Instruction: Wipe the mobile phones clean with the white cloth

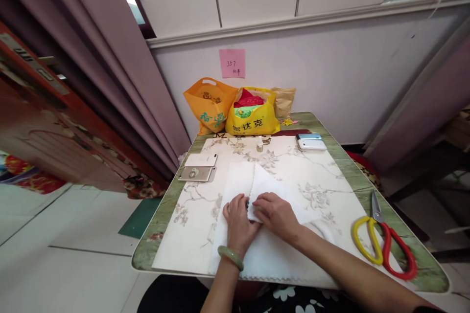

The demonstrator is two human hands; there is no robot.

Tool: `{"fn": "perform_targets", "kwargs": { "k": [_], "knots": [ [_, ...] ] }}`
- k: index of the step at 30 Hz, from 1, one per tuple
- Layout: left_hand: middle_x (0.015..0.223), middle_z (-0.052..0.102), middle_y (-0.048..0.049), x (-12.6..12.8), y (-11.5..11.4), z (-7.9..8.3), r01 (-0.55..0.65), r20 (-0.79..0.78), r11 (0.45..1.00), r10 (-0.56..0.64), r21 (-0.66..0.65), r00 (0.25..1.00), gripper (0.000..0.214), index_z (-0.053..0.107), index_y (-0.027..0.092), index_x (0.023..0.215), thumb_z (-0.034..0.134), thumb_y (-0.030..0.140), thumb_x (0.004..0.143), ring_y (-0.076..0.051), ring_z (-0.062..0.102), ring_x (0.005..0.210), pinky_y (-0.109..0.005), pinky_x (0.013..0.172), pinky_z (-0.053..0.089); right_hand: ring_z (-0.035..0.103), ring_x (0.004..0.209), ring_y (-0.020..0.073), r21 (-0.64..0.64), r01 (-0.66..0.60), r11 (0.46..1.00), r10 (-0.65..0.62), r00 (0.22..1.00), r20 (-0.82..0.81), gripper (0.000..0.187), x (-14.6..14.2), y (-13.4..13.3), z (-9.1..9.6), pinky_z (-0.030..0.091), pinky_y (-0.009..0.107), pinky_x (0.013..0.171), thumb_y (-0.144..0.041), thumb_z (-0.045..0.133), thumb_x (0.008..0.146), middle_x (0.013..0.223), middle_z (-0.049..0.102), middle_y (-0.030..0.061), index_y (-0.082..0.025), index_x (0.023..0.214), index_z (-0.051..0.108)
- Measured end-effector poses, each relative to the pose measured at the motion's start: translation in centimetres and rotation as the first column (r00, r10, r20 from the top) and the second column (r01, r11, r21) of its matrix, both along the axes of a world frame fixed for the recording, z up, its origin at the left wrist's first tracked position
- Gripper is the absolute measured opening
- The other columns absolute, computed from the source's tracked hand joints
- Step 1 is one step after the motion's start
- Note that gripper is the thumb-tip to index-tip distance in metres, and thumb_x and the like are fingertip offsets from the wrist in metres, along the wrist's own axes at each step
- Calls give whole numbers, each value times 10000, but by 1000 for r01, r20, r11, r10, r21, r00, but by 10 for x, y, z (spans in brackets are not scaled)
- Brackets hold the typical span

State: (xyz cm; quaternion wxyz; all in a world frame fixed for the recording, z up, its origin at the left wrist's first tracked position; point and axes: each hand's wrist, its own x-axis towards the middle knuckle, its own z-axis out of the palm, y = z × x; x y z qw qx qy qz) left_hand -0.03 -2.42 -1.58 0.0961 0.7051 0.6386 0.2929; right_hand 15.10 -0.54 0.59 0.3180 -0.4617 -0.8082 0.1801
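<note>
A white cloth piece [268,254] with a zigzag edge lies on the table in front of me, one part folded over at the top. It looks like a non-woven bag, with a curved white strip [325,230] like a handle at its right. My left hand [238,225], a green bangle [230,257] on its wrist, is closed on the folded edge. A small dark thing [247,204] shows beside its fingertips, too small to name. My right hand [275,212] has its fingers bent together on the folded cloth, close to the left fingers.
Red-and-yellow-handled scissors [377,212] lie at the right edge. Phones [194,173] rest at the left, more phones [311,144] at the back right. A small bottle [259,144] stands near an orange bag [211,102], a yellow bag [253,124] and a brown pouch [284,102].
</note>
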Motion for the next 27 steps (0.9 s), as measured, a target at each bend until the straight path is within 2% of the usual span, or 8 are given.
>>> {"fn": "perform_targets", "kwargs": {
  "k": [5, 8, 11, 13, 15, 18, 23, 27],
  "knots": [
    [1226, 562, -135, -1, 1, -1, 24, 3, 1000, -25, 20, 1000, 468, 519, 193, 1093, 707, 323, 685, -313, 477, 1219, -520, 1063, 232, 639, 789, 150, -106, 90, 990, -85, 995, 45, 78, 10, 21, -8, 452, 250, 661, -339, 649, 832, 918, 680, -12, -299, 875, 699],
    [1210, 557, -125, -2, 2, -1, 25, 6, 999, -25, 43, 1000, 513, 521, 200, 1069, 745, 407, 656, -321, 472, 1213, -523, 1053, 244, 629, 780, 150, -87, 234, 968, -226, 970, 90, 107, 28, 44, -7, 398, 252, 615, -382, 636, 845, 907, 675, -12, -295, 847, 699],
    [1198, 560, -120, -2, 4, -1, 27, 0, 998, -28, 58, 1000, 513, 520, 198, 1055, 755, 393, 642, -319, 478, 1203, -516, 1046, 257, 608, 769, 158, -32, 371, 928, -358, 914, 192, 137, 26, 50, -7, 345, 255, 583, -365, 596, 881, 866, 663, 10, -264, 838, 679],
    [1193, 567, -121, -2, 5, -2, 35, -7, 998, -34, 58, 999, 500, 521, 192, 1061, 747, 370, 652, -316, 490, 1191, -511, 1038, 268, 595, 759, 155, 4, 332, 943, -323, 915, 243, 148, 10, 40, -8, 327, 252, 579, -334, 561, 910, 841, 655, 22, -246, 839, 655],
    [1185, 579, -120, -2, 5, -2, 41, -14, 997, -40, 60, 999, 473, 518, 189, 1085, 719, 324, 678, -307, 508, 1170, -507, 1031, 278, 591, 770, 148, 40, 173, 984, -177, 949, 262, 171, -8, 29, -10, 327, 247, 593, -325, 518, 941, 838, 650, 25, -242, 859, 644],
    [1171, 589, -121, -2, 4, -2, 36, -21, 996, -34, 77, 999, 457, 516, 187, 1097, 699, 324, 701, -302, 524, 1149, -504, 1025, 291, 593, 780, 135, 24, 64, 998, -68, 966, 249, 167, -12, 27, -12, 326, 238, 599, -351, 520, 947, 864, 648, 8, -245, 887, 634],
    [1166, 586, -108, -1, 1, 0, 37, -21, 997, -36, 67, 999, 501, 518, 189, 1079, 739, 403, 683, -304, 511, 1158, -513, 1040, 276, 579, 722, 139, -5, 370, 929, -356, 897, 262, 180, 32, 63, -14, 284, 255, 561, -388, 536, 929, 885, 648, 4, -244, 875, 628],
    [1193, 588, -124, 0, 0, 1, 68, -29, 993, -66, 91, 997, 487, 520, 184, 1138, 700, 423, 754, -298, 511, 1172, -514, 1058, 257, 560, 683, 143, -21, 453, 891, -445, 882, 153, 224, 48, 77, -22, 301, 260, 566, -414, 521, 913, 856, 651, 15, -231, 846, 631]
  ]
}}
